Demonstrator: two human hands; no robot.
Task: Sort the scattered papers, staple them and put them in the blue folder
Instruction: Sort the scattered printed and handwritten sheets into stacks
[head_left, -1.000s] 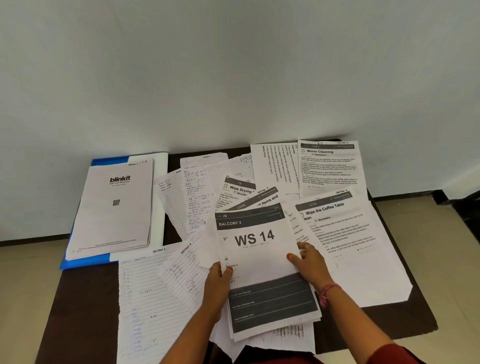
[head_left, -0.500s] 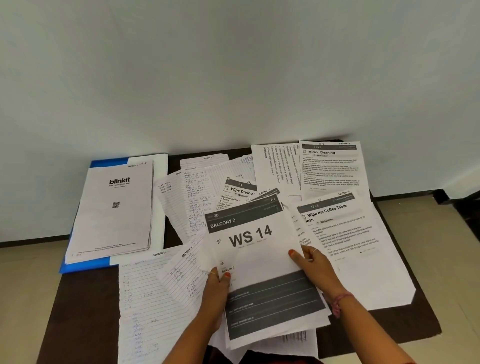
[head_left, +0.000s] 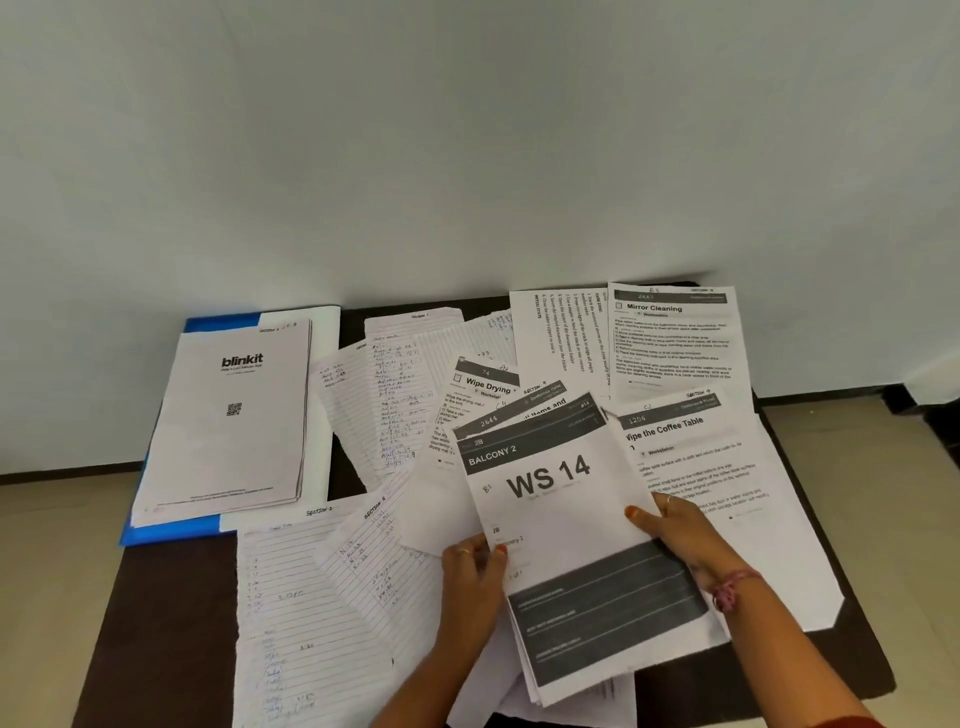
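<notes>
a dark table (head_left: 171, 613) stands against a pale wall (head_left: 467, 130), strewn with overlapping papers (head_left: 395, 395). at its far left corner lies the blue folder (head_left: 171, 532), long axis running away from the person, with a white booklet (head_left: 234, 415) resting on it. lined handwritten sheets (head_left: 311, 613) cover the near left, printed sheets the right, among them a page headed "wipe the coffee table" (head_left: 727, 467). near the middle a stack of papers (head_left: 571, 519) headed "ws 14" lies lengthwise away from the person, its top tilted a little left. the left hand (head_left: 467, 587) grips the stack's left edge, thumb on top. the right hand (head_left: 680, 535) holds its right edge, fingers curled around it.
</notes>
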